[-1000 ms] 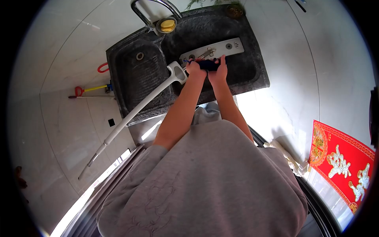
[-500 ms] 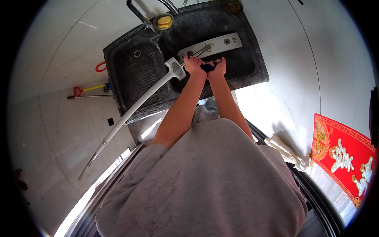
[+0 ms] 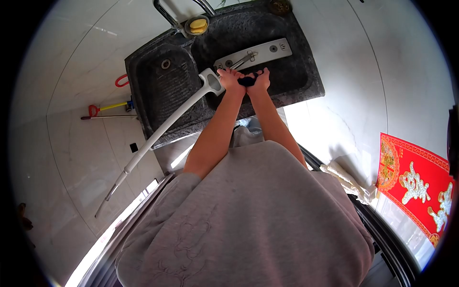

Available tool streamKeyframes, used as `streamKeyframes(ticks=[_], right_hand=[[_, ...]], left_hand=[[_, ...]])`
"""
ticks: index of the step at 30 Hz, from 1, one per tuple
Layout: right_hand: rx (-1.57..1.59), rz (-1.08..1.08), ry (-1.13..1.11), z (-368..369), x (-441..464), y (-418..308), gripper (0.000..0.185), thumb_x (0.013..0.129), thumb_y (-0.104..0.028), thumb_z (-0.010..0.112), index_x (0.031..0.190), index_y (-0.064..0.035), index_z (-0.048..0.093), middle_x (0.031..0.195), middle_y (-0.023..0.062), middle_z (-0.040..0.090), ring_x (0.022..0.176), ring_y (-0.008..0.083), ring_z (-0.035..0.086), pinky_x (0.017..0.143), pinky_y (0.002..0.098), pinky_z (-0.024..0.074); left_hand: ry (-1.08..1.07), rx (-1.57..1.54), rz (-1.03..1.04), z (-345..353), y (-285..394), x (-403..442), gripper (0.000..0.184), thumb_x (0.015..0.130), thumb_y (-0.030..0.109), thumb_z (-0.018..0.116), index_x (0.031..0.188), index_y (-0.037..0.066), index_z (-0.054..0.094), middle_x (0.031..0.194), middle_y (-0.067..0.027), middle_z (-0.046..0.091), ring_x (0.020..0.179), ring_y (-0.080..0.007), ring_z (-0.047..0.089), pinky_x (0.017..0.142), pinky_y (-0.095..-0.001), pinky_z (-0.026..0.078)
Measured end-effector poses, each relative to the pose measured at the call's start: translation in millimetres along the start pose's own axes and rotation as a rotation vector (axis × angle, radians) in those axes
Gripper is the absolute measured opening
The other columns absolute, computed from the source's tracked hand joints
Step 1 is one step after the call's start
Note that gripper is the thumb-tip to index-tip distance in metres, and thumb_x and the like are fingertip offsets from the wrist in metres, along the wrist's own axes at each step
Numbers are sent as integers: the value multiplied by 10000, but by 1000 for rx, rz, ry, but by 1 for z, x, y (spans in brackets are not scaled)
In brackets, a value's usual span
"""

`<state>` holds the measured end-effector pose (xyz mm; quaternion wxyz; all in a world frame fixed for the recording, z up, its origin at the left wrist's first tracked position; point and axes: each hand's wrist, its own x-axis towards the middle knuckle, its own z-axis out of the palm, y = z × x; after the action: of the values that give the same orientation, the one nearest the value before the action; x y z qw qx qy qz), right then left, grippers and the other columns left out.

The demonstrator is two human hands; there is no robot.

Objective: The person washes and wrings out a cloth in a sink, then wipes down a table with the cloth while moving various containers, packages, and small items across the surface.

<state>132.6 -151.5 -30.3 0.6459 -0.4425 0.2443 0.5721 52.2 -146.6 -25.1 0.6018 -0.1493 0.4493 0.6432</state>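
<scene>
My left hand (image 3: 231, 80) and my right hand (image 3: 261, 82) are close together above the right basin of a dark stone sink (image 3: 301, 92). Between them is a bunched, dark navy piece that looks like cloth (image 3: 247, 81); both hands are closed on it, and much of it is hidden by the fingers. Just beyond the hands, a flat mop plate (image 3: 267, 51) lies tilted in the basin. Its metal rod runs towards a white-and-grey mop collar (image 3: 211, 82) beside my left hand. The white mop pole (image 3: 162, 129) slants across the sink's front edge to the lower left.
A chrome faucet (image 3: 167, 15) stands at the back, beside a small dish with yellow soap (image 3: 198, 26). Left of the sink are a red-and-yellow handled tool (image 3: 110, 106) and a red loop (image 3: 122, 80). On the right hang a red banner (image 3: 411, 184) and a pale cloth (image 3: 351, 182).
Both hands have shifted slightly left with the dark cloth between them. The mop stays in place in the sink.
</scene>
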Motion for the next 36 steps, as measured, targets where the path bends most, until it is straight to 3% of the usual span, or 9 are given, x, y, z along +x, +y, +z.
streamKeyframes(ticks=[5,7,11,15,16,21,24,31,36], right_hand=[[-158,64,-222,-12,8,-13,297,1071,-371,565,1088,-77,608,967,98,677,979,298,670,902,435,539],[-264,78,-347,-9,1,-27,312,1066,-379,576,1127,-77,624,1069,117,696,1047,309,675,942,433,533],[-883,-21,-572,11,-19,-61,414,1044,-412,622,1286,-76,640,1207,140,714,1178,276,657,1010,422,509],[-1197,-438,-818,25,1,-95,636,1005,-436,673,1456,2,572,1389,174,639,1281,276,594,1077,394,452],[-1490,-551,-507,33,-5,-97,778,983,-518,671,1571,-50,469,1528,210,531,1391,323,515,1115,387,424],[-1263,-400,-628,18,-16,-93,1013,929,-641,702,1679,-124,260,1674,273,299,1507,388,382,1137,582,391],[-947,6,-352,24,-69,-65,1094,844,-582,831,1632,-19,320,1530,301,471,1380,329,524,1023,409,505],[-881,-595,-407,-6,-90,-23,490,872,-237,865,1221,18,634,960,83,737,884,166,701,745,311,556],[-620,-601,-237,-42,-135,-11,425,893,-194,859,1214,-42,624,986,49,723,887,147,699,716,303,564]], left_hand=[[-140,133,-43,-15,10,19,322,1107,381,515,1040,72,575,884,-61,584,863,-233,596,832,-407,525],[-204,621,-239,-11,31,1,276,1081,329,569,1111,59,620,1048,-83,652,1064,-249,645,945,-428,545],[-310,512,-291,-27,48,4,206,1087,178,597,1247,50,579,1260,-101,615,1218,-250,614,1076,-459,570],[-284,415,-195,-23,62,-18,203,1075,98,609,1263,81,534,1257,-71,593,1208,-253,629,1009,-478,606],[-250,399,-169,-19,65,-28,209,1065,85,626,1254,72,539,1248,-72,594,1212,-254,628,1018,-469,604],[-276,288,-143,-25,69,-18,217,1041,47,655,1230,62,549,1235,-78,591,1223,-250,622,1049,-442,591],[-337,184,-160,-28,70,-13,196,1046,48,645,1222,54,559,1239,-84,597,1211,-251,633,1058,-429,587],[-668,514,-322,-34,92,-37,175,1051,98,645,1195,23,581,1257,-110,608,1182,-232,657,1070,-396,590],[-840,1329,306,-22,114,9,565,1016,329,708,1493,78,543,1300,-99,682,1148,-165,646,974,-317,505]])
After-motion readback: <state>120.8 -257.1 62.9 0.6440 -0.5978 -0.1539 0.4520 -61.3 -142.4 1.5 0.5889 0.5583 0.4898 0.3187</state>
